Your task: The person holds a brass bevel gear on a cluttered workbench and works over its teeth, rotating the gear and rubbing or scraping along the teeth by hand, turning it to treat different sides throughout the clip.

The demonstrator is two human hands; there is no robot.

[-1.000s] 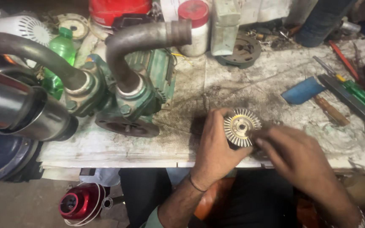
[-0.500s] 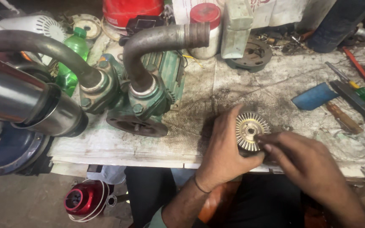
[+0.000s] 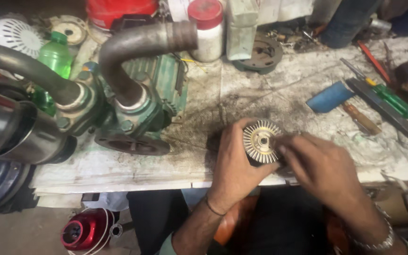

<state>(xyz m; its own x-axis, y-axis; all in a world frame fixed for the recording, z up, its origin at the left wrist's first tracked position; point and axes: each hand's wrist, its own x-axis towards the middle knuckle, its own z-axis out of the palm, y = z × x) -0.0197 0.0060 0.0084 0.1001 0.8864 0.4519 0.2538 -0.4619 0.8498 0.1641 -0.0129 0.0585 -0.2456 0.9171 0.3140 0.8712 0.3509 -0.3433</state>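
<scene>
In the head view, a round finned metal part (image 3: 261, 141) with a brass-coloured hub is held above the near edge of the table (image 3: 242, 94), just in front of the person's body. The left hand (image 3: 234, 163) is wrapped around the part from the left and below, its grip pressed onto the dark body behind the fins, with the thumb lying along the top. The right hand (image 3: 324, 167) is laid against the right side of the finned face, its fingertips (image 3: 284, 147) touching the fin ring; whether this grip is pinching the fins or only resting on them cannot be told.

On the left of the table a green pump (image 3: 140, 101) is seen, with two curved grey pipes rising from it. A green plastic bottle (image 3: 55, 59) stands behind it. A white jar with a red lid (image 3: 207, 30) is placed at the far edge, near a dark metal disc (image 3: 260, 55). To the right, well apart from the hands, a blue cylinder (image 3: 330, 96) and a green-handled screwdriver (image 3: 393, 101) are laid on the stained surface.
</scene>
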